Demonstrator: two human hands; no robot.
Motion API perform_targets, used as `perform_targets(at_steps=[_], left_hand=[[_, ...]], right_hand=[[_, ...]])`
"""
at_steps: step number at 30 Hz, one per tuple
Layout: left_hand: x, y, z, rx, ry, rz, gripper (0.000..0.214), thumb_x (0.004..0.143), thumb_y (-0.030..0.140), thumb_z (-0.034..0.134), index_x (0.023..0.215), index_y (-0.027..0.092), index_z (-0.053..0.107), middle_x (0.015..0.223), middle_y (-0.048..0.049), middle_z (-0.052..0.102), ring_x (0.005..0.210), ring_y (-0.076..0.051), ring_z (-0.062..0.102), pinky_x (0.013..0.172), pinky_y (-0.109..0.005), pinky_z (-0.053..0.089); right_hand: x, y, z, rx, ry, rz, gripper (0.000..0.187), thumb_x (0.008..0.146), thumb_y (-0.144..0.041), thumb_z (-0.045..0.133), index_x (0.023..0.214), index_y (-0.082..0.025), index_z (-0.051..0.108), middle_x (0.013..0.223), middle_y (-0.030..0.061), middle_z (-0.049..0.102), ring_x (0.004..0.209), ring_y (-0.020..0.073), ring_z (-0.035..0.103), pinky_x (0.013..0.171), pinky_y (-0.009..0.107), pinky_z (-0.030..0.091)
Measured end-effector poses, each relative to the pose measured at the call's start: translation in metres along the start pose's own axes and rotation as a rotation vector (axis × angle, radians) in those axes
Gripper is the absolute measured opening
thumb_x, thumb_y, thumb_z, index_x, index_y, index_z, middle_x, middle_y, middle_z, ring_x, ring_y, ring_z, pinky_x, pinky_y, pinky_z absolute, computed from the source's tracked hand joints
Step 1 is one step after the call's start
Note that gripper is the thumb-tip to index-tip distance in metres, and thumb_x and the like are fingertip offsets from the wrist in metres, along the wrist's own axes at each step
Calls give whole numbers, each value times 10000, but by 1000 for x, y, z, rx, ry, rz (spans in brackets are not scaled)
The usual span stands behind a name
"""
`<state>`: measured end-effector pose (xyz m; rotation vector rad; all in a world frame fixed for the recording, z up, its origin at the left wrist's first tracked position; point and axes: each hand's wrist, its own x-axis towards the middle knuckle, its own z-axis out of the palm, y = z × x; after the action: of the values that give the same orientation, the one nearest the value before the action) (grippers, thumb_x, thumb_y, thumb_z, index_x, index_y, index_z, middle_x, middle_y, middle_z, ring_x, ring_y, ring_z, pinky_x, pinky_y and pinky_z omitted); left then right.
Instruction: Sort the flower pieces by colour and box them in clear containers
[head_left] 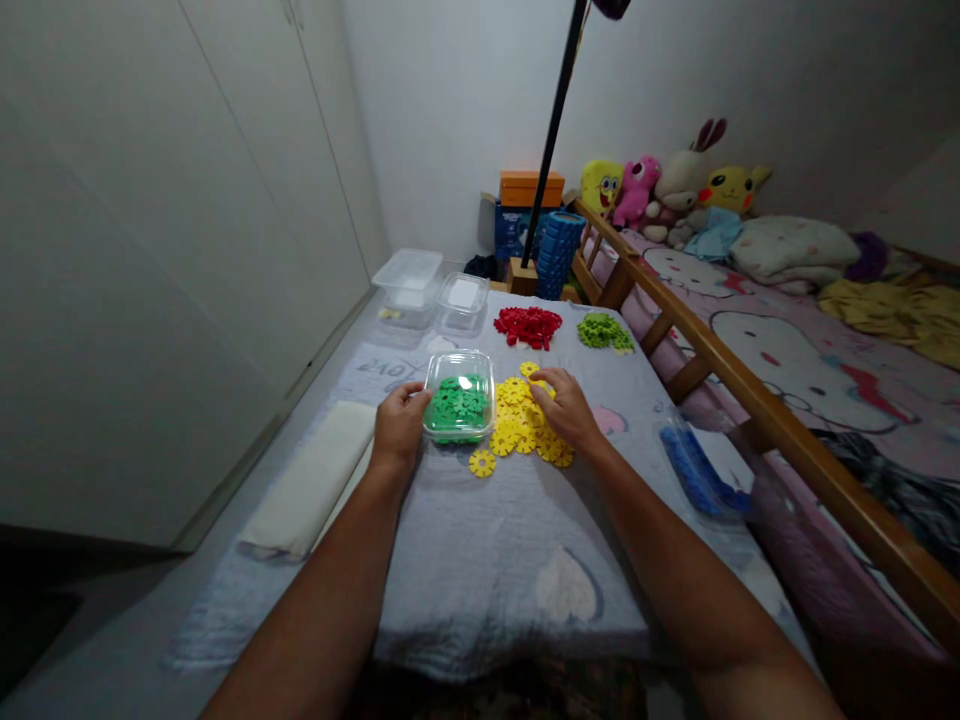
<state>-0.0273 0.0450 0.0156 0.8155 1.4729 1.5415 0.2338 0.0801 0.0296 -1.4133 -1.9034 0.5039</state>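
Observation:
A clear plastic container (pixel 459 362) full of green snowflake-shaped building discs (pixel 459 403) stands on the cloth-covered table, its clear lid seemingly on top. My left hand (pixel 401 420) grips its left side, thumb and fingertips against the wall. Right of the container lies a loose heap of yellow snowflake discs (pixel 517 420), with one disc (pixel 482 462) apart at the front. My right hand (pixel 564 405) reaches over the right part of this heap. Its thumb and fingers are curved with a gap between them, and yellow discs show below. Some fingertips are hidden.
Behind are a red pile (pixel 527 326) and a light green pile (pixel 602 331). Clear containers (pixel 409 270) stand back left. A folded cream cloth (pixel 311 480) lies left; a container of blue pieces (pixel 701 470) sits right, beside the wooden bed rail (pixel 697 345). A black pole (pixel 555 130) rises behind.

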Motion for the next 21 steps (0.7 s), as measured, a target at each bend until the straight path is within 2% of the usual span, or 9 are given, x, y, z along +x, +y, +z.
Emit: perform_targets(at_steps=[3,6,10,13,17,21], left_hand=[[2,-2,0,-3,12,25,400,621,433,727,888,135,732,780,-35,715,693,-165,615,661,-276,486],[1,-2,0,1,13,49,343,646,415,701,850,142,735,784,-34,714,710,-159,609,672,-266,478],[-3,2,1,-44,-5,46,309,651,389,691,835,143,725,756,-23,698,677,-149,592,635,-256,460],[-6,6,3,-97,-26,23,329,646,389,714,866,144,713,688,6,652,584,-122,532,551,-240,410],[-12,9,6,-145,-156,58,407,704,422,722,1011,155,711,566,65,509,479,-91,399,468,-218,323],[-19,8,8,-142,-325,31,454,746,448,727,1100,166,701,624,52,537,483,-78,393,472,-206,343]], right_hand=[[0,-27,7,99,-75,48,274,932,-365,545,1077,-201,710,987,57,730,903,196,678,849,323,523],[-2,-46,20,151,-128,157,302,903,-381,614,1124,-188,685,795,0,669,717,160,641,679,271,497],[-2,-57,37,297,-177,316,343,854,-306,661,1178,-196,641,721,-46,606,564,123,597,518,224,455],[-3,-61,40,387,-146,346,364,826,-251,633,1187,-200,627,691,-64,577,511,110,576,460,208,453],[-2,-60,28,441,-31,311,431,783,-277,605,1205,-189,616,666,-85,539,481,99,547,431,199,468],[3,-43,-3,442,52,276,467,730,-327,606,1168,-166,636,635,-91,521,449,95,515,398,201,450]])
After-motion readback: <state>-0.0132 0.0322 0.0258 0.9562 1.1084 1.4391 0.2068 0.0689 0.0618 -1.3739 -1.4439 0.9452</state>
